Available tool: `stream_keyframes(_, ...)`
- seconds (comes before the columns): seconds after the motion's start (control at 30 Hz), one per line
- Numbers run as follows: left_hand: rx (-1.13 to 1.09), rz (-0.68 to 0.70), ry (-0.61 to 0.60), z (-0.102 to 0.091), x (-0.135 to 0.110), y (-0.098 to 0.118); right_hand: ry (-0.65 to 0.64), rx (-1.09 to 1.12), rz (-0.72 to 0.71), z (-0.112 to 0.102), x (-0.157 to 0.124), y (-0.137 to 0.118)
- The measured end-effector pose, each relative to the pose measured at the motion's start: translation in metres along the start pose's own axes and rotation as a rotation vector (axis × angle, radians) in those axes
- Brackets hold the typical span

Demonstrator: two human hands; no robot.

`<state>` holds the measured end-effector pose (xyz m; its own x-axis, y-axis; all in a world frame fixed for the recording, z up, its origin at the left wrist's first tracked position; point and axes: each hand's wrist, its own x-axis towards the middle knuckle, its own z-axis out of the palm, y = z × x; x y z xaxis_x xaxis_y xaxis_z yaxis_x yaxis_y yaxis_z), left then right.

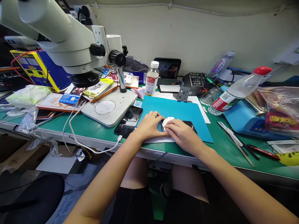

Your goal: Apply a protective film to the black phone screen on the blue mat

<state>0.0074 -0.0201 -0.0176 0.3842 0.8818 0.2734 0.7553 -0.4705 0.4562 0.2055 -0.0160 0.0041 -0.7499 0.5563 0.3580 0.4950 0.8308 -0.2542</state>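
Note:
A dark smartphone (191,125) lies on the blue work mat (173,107), partly covered by my hands. My left hand (150,126) grips its left end, thumb on the near side and fingers on the far side; a ring shows on one finger. With bent fingers, my right hand (183,135) pinches a white crumpled wad (168,119) against the phone's left part. Whether the wad is tissue or cloth I cannot tell. Just left of my left hand is a second phone (129,120) with a white charging cable (120,138) near its lower end.
A microscope (70,46) overhangs the left, on its pale base (109,109). Behind the mat stand a labelled bottle (152,78) and a small black device (193,84). To the right are a leaning red-capped bottle (238,93), tweezers (233,137) and a red-black knife (263,152).

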Motion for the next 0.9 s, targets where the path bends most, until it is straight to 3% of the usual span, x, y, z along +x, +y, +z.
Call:
stream_keyframes(0.17, -0.004, -0.009, -0.015, -0.001, 0.0, 0.001, 0.03, -0.037, 0.044, 0.0, -0.01, 0.008)
stream_keyframes(0.37, -0.026, -0.026, -0.038, -0.003, 0.001, 0.003, 0.037, -0.104, 0.156, -0.023, -0.039, 0.036)
stream_keyframes(0.53, -0.016, -0.034, -0.046, -0.002, 0.001, 0.002, 0.056, -0.113, 0.217, -0.032, -0.056, 0.044)
stream_keyframes(0.7, -0.008, -0.027, -0.032, 0.0, 0.001, 0.001, 0.127, -0.136, 0.252, -0.015, -0.044, 0.031)
stream_keyframes(0.9, -0.002, 0.008, -0.032, 0.003, 0.0, 0.0, 0.095, -0.036, 0.133, 0.025, 0.004, -0.009)
